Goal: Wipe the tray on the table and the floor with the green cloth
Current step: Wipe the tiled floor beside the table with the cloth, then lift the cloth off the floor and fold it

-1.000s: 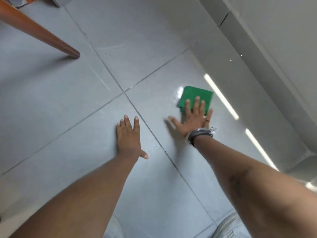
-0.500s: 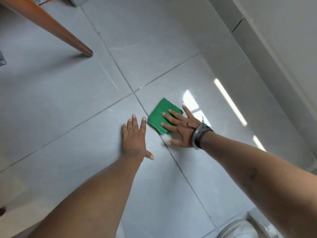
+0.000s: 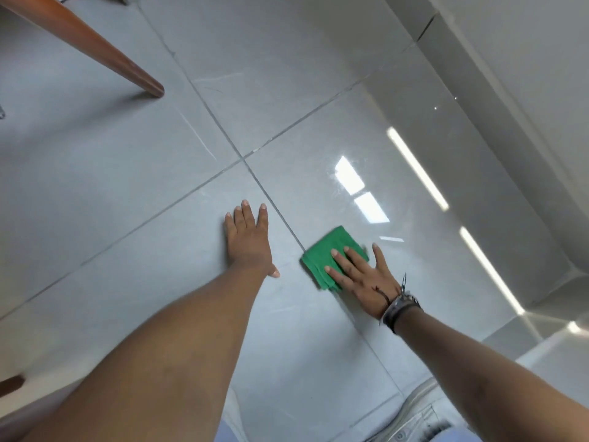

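Note:
A folded green cloth (image 3: 328, 255) lies flat on the grey tiled floor (image 3: 127, 186), just right of a grout line. My right hand (image 3: 363, 275) presses down on the cloth's near right part with fingers spread; a dark bracelet sits on the wrist. My left hand (image 3: 250, 242) rests flat on the tile to the left of the cloth, fingers together, holding nothing. The tray and the table top are out of view.
A brown wooden table leg (image 3: 105, 55) slants down to the floor at the upper left. A grey skirting and wall (image 3: 478, 90) run along the right. Another wooden foot (image 3: 11, 382) shows at the lower left edge. My light trousers (image 3: 424, 413) are at the bottom.
My right hand swept the cloth from far right leftwards to the grout line, then back a little towards me and to the right. My left hand stayed planted on the tile.

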